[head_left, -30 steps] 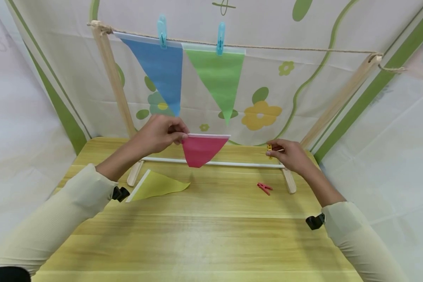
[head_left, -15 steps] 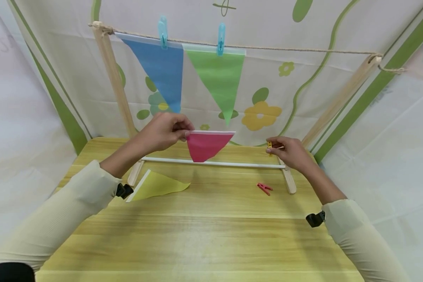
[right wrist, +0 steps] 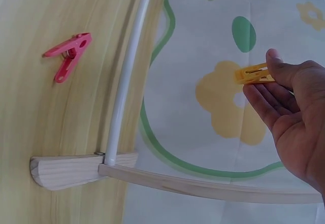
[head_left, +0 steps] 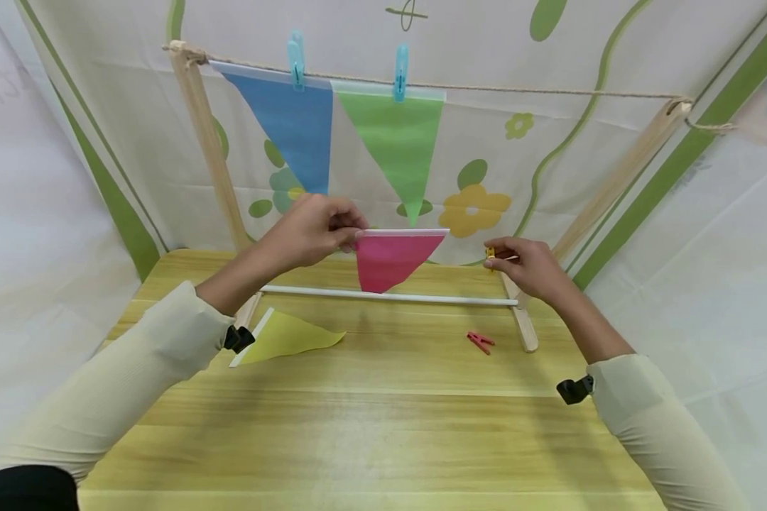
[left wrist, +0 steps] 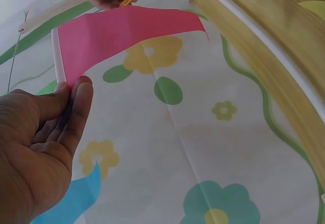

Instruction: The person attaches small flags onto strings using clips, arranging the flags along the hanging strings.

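Observation:
My left hand (head_left: 316, 228) pinches a red pennant (head_left: 398, 259) by the left end of its white top edge, and the cloth hangs down below it. In the left wrist view, thumb and fingers hold the corner of that pennant (left wrist: 117, 33). A yellow clothespin (right wrist: 251, 74) is between the thumb and fingers of my right hand (head_left: 525, 266), off to the right of the pennant. Above both hands a twine line (head_left: 518, 89) carries a blue pennant (head_left: 294, 121) and a green pennant (head_left: 399, 128), each under a light blue clothespin (head_left: 400, 72).
Wooden posts (head_left: 204, 135) hold the twine at both ends, joined low down by a white rod (head_left: 441, 299). On the wooden table (head_left: 371, 426) lie a yellow pennant (head_left: 287, 337) at left and a red clothespin (head_left: 480, 342) at right. A flowered cloth (head_left: 569, 191) hangs behind.
My left hand has moved right and up with the red pennant, bringing it below the green one. The right hand, with the yellow clothespin, has risen slightly.

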A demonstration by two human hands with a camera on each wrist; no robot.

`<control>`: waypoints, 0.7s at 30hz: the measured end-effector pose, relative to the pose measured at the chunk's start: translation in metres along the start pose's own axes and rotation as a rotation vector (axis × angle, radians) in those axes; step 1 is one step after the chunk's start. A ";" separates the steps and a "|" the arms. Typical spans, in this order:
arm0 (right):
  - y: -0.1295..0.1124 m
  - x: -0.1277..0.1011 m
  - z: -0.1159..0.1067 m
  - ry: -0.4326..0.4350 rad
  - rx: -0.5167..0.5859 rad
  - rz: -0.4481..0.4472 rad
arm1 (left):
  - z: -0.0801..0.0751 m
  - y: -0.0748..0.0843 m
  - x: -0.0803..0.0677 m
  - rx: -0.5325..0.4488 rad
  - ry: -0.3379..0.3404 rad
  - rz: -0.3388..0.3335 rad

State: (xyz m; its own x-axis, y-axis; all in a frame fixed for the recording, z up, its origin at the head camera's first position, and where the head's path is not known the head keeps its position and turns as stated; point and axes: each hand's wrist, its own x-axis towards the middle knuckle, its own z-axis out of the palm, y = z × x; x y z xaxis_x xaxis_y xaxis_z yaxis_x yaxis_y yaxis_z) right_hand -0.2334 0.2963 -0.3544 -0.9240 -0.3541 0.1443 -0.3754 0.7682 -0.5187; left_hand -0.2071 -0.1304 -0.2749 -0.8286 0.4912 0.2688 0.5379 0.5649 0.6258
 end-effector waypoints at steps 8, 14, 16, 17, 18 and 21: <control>-0.008 0.004 -0.014 0.048 -0.026 -0.047 | 0.001 0.009 0.013 -0.028 0.030 0.021; -0.018 0.007 -0.023 0.072 -0.022 -0.059 | 0.001 0.015 0.018 -0.065 0.045 0.009; -0.020 0.009 -0.026 0.078 -0.025 -0.063 | 0.002 0.017 0.020 -0.065 0.051 -0.002; -0.021 0.009 -0.027 0.080 -0.027 -0.066 | 0.002 0.017 0.020 -0.063 0.055 -0.007; -0.022 0.010 -0.029 0.083 -0.024 -0.068 | 0.002 0.018 0.021 -0.061 0.059 -0.010; -0.026 0.012 -0.033 0.099 -0.012 -0.077 | 0.002 0.020 0.025 -0.059 0.066 -0.014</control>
State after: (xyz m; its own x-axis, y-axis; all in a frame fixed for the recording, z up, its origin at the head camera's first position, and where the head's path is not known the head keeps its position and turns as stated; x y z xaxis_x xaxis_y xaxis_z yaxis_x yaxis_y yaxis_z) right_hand -0.2366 0.2892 -0.3115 -0.8949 -0.3581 0.2663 -0.4457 0.7474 -0.4927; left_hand -0.2165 -0.1057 -0.2576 -0.8455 0.4373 0.3064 0.5176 0.5302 0.6716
